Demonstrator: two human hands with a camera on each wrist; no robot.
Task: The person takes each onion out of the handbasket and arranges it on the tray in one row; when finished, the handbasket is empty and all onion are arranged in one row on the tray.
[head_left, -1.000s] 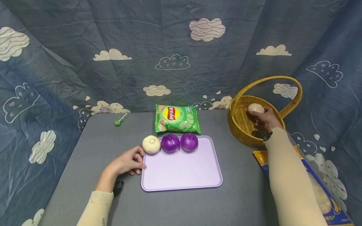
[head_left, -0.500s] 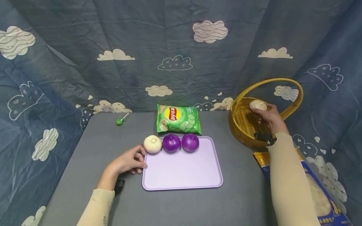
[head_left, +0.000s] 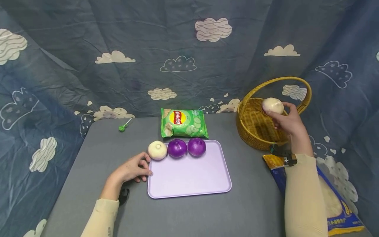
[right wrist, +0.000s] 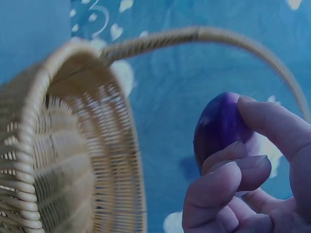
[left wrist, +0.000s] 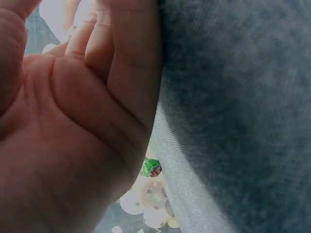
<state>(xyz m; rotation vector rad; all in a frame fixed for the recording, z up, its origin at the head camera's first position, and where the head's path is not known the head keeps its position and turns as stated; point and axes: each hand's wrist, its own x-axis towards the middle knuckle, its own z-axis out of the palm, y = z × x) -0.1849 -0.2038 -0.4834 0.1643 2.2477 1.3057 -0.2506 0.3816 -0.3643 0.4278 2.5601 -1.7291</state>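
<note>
My right hand (head_left: 290,122) grips a round white-and-purple vegetable (head_left: 273,106) between thumb and fingers. It looks glossy white from above, while its deep purple side shows in the right wrist view. Hand and vegetable are over the wicker basket (head_left: 245,131), inside the arc of its handle. At the lilac tray (head_left: 189,179), my left hand (head_left: 131,168) rests its fingertips against the left rim, fingers loosely bent. A cream-white round vegetable with a nub (head_left: 157,150) and two purple onions (head_left: 177,148) (head_left: 196,146) line the tray's far edge, the white one nearest my left hand.
Behind the tray lies a green bag of Lay's chips (head_left: 184,123). A green lollipop (head_left: 122,128) is at the back left of the grey table (head_left: 248,210). My right forearm passes over a blue-and-yellow package (head_left: 340,210). A cloud-patterned curtain (head_left: 177,33) hangs behind.
My right hand has lifted the white-and-purple vegetable up from inside the basket and drawn back slightly to the right. My left hand stays at the tray's rim.
</note>
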